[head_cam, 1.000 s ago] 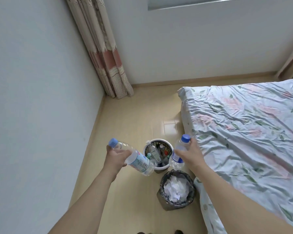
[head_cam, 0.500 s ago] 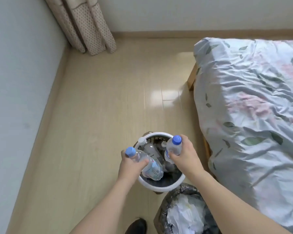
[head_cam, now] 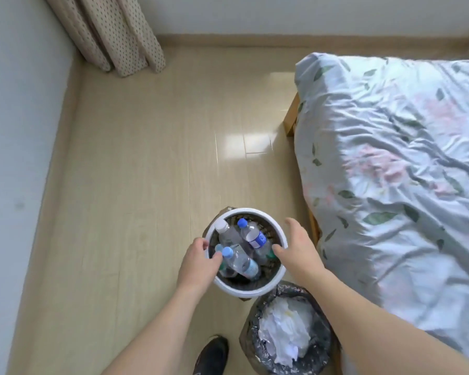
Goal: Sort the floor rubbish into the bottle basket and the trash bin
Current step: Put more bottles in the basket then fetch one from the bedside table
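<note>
Bottle basket [head_cam: 280,237], white-rimmed, lower centre of frame, several plastic bottles inside. Left hand [head_cam: 198,263] over its left rim, fingers loosely curled beside blue-capped bottle [head_cam: 237,259]; grip on it unclear. Right hand [head_cam: 298,246] over right rim, fingers spread, holding nothing. Trash bin [head_cam: 251,331], black liner, crumpled paper [head_cam: 284,331] inside, bottom of frame beside bed [head_cam: 390,158].

Soft daylight; window glare on floor [head_cam: 244,143]; wide-angle edge bending.

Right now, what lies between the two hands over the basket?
In the head view, plastic bottles lie in the white-rimmed bottle basket between the left hand and right hand; neither hand grips one.
</note>
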### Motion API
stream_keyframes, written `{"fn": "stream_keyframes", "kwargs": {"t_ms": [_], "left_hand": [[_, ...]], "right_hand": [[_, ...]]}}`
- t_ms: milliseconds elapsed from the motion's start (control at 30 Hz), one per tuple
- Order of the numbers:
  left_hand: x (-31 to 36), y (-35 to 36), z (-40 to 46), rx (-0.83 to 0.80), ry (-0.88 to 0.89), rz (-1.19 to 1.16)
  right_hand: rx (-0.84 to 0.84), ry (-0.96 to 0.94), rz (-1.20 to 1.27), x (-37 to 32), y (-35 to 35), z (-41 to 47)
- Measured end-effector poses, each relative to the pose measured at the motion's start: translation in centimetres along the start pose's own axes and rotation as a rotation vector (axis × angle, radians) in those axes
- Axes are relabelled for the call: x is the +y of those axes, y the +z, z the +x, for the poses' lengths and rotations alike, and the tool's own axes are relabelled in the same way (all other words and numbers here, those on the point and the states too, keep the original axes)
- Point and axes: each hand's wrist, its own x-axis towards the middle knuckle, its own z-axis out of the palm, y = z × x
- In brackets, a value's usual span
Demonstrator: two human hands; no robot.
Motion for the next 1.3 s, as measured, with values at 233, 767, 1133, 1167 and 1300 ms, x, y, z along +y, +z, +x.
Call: {"fn": "stream_keyframes", "kwargs": {"t_ms": [233, 767, 1133, 1167, 1300], "left_hand": [[14.2, -11.4, -15.0, -0.059, 0.399, 0.369], [39.1, 2.9, -46.7, -0.254, 1.498, 0.780], [33.6, 27.0, -88.1, -0.501, 2.074, 0.772], [32.7, 28.5, -91.7, -0.515, 2.129, 0.772], [30.1, 32.9, -102.7, -0.559, 2.271, 0.778]], "right_hand": [[0.138, -0.022, 0.020, -9.8, -15.6, -17.5], [0.707, 0.310, 0.223, 6.8, -35.3, -51.4], [1.052, 0.747, 0.304, 33.9, -34.0, -90.5], [1.085, 0.782, 0.304, 35.6, -33.6, -93.6], [1.140, 0.871, 0.318, 40.1, -32.8, -102.3]]}}
